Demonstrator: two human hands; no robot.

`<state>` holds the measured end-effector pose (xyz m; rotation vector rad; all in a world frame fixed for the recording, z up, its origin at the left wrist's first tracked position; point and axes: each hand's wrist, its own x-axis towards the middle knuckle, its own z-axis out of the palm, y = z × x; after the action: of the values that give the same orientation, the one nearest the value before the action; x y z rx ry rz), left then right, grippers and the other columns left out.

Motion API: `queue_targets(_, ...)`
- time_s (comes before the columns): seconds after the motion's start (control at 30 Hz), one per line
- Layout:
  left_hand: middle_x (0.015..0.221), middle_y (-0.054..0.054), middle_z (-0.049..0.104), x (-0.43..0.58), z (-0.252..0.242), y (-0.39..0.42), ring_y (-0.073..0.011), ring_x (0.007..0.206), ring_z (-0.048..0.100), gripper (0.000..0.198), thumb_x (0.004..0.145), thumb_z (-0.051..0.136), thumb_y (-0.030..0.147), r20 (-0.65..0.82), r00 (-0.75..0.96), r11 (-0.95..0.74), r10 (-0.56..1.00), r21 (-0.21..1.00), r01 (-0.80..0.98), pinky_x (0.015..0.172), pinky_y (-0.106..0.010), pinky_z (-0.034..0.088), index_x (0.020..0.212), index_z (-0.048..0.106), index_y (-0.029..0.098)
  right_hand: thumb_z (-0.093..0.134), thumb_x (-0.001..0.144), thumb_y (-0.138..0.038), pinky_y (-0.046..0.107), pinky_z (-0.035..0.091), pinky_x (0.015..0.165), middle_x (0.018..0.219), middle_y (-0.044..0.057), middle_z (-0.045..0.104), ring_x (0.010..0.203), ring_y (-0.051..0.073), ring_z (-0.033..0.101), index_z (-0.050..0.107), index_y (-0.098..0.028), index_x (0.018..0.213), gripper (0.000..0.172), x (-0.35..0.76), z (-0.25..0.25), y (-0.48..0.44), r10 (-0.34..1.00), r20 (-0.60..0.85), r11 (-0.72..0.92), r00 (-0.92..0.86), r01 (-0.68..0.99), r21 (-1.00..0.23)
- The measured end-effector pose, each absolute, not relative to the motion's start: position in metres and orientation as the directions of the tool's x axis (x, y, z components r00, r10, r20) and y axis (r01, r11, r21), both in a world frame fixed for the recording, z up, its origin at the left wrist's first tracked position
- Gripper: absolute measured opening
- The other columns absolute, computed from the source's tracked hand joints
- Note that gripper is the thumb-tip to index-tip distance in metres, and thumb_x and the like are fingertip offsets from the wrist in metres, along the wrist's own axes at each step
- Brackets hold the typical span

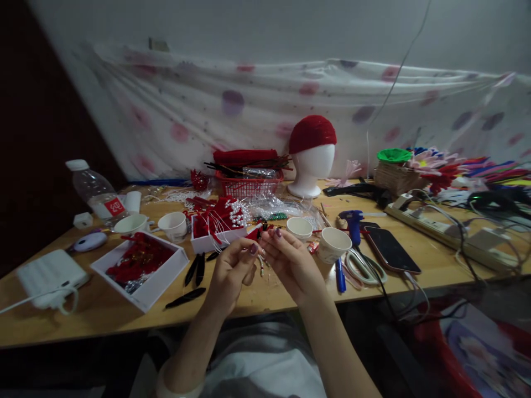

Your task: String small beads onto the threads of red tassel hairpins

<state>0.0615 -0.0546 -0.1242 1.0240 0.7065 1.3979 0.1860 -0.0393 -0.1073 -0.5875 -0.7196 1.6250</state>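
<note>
My left hand (233, 271) and my right hand (290, 258) meet above the table's front half, thumbs and fingertips pinched together. Between the fingertips shows a small red and black piece (254, 233), mostly covered by the fingers, so its exact kind is unclear. A short beaded strand (261, 266) hangs just below the fingertips; I cannot tell whether it is joined to that piece. Behind my left hand stands a white box (213, 244) with red pieces, white cords and pearl beads. Several black leaf-shaped pieces (199, 269) lie left of my left hand.
An open white box (143, 298) holds red ornaments. Paper cups (335, 243), a blue pen (341, 276), a blue glue gun (354, 224) and a phone (392, 249) are on the right. A foam head (314, 166) and red basket (249, 187) stand behind.
</note>
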Motion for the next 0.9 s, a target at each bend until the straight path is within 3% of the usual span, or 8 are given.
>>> queue_targets(0.27,0.043,0.013,0.028,0.052,-0.123,-0.05,-0.0018,0.035,0.018,0.041,0.066,0.083,0.052,0.126,0.004,-0.11,0.992,0.88,-0.462,0.036,-0.016,0.016,0.073,0.062,0.018,0.093,0.057,-0.039,0.027,0.058,0.078,0.075,0.003,0.078,0.072,0.015,0.074,0.078,-0.021,0.074,0.029,0.205,-0.104,-0.036,0.986,0.127,0.168,0.112,-0.563,-0.809)
queue_targets(0.47,0.046,0.013,0.03,0.044,-0.121,-0.046,-0.0015,0.035,0.019,0.04,0.065,0.084,0.049,0.124,-0.127,-0.166,0.984,0.897,-0.409,0.036,-0.015,0.016,0.076,0.062,0.018,0.086,0.069,-0.043,0.031,0.058,0.076,0.08,0.004,0.078,0.074,0.017,0.073,0.079,-0.022,0.08,0.024,0.217,-0.108,-0.033,0.934,0.251,0.34,0.256,-0.407,-0.848)
queue_targets(0.6,0.048,0.012,0.032,0.039,-0.126,-0.041,-0.0023,0.036,0.02,0.033,0.07,0.079,0.045,0.154,-0.188,-0.212,0.97,0.914,-0.345,0.037,-0.016,0.017,0.078,0.063,0.018,0.082,0.073,-0.043,0.03,0.057,0.072,0.081,0.004,0.078,0.076,0.017,0.073,0.078,-0.023,0.082,0.023,0.223,-0.109,-0.032,0.912,0.283,0.375,0.296,-0.325,-0.868)
queue_targets(0.77,0.047,0.011,0.036,0.03,-0.136,-0.032,-0.0046,0.037,0.022,0.028,0.074,0.073,0.044,0.186,-0.298,-0.254,0.936,0.944,-0.208,0.038,-0.018,0.016,0.081,0.063,0.018,0.08,0.075,-0.045,0.032,0.056,0.078,0.084,0.006,0.078,0.079,0.019,0.073,0.079,-0.022,0.082,0.024,0.235,-0.105,-0.03,0.85,0.345,0.448,0.397,-0.203,-0.871)
queue_targets(0.9,0.053,0.009,0.047,0.025,-0.141,-0.026,-0.0049,0.04,0.025,0.028,0.076,0.071,0.043,0.168,-0.315,-0.229,0.934,0.959,-0.167,0.04,-0.019,0.016,0.084,0.062,0.018,0.081,0.076,-0.042,0.032,0.055,0.078,0.081,0.004,0.078,0.079,0.018,0.071,0.079,-0.023,0.081,0.02,0.243,-0.104,-0.028,0.823,0.4,0.493,0.403,-0.157,-0.856)
